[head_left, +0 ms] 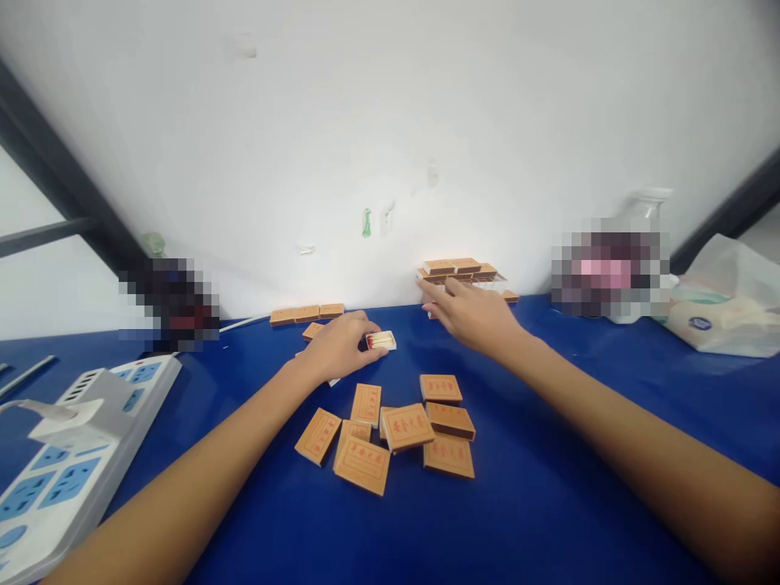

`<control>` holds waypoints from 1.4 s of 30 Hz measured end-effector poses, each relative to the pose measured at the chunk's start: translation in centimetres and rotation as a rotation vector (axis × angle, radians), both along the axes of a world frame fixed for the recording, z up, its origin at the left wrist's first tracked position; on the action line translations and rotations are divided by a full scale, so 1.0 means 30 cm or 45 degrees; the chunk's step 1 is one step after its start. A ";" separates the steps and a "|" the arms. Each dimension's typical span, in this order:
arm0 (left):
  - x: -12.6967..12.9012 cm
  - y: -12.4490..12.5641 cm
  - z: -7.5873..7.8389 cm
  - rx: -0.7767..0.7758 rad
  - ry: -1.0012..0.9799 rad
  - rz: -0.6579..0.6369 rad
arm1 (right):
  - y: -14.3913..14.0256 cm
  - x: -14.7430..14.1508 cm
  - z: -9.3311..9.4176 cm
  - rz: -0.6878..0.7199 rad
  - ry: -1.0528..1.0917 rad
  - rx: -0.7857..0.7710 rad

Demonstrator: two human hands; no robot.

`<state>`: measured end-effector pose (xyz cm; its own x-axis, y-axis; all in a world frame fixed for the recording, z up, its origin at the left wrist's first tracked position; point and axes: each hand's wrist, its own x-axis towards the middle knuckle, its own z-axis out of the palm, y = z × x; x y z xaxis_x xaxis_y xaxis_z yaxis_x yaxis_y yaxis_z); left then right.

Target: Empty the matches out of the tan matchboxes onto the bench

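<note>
My left hand (338, 349) curls round a matchbox tray (382, 341), thumb at its near side. Red-tipped matches show inside the tray. Beneath and behind this hand lie partly hidden orange matchboxes (312, 331). Against the wall stands a stack of matchboxes (454, 266), with a white-edged pack below the top boxes. My right hand (475, 317) is in front of that stack with its fingers stretched out and apart, the index finger at the stack's left end. Whether the fingertips press on the stack I cannot tell.
Loose matchboxes (408, 426) lie in a heap nearer me. A short row of matchboxes (306, 314) sits by the wall. At left are a power strip (137, 422) and plug (76, 414); at right, a tissue pack (710, 321). A blue surface (548, 487) bears everything.
</note>
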<state>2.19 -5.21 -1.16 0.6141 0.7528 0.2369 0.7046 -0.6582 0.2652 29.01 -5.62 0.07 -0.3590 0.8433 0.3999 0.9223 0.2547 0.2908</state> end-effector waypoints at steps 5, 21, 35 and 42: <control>-0.001 0.003 -0.003 0.018 -0.010 -0.027 | 0.034 -0.019 -0.046 -0.043 -0.015 0.006; 0.010 -0.010 0.022 -0.020 -0.006 -0.002 | 0.015 -0.027 -0.066 0.289 0.242 -0.033; 0.025 -0.002 -0.001 0.034 -0.148 -0.150 | 0.007 -0.059 -0.117 0.596 1.077 -0.599; 0.035 -0.017 -0.002 0.073 -0.082 -0.125 | -0.015 -0.071 -0.109 0.575 1.210 -0.740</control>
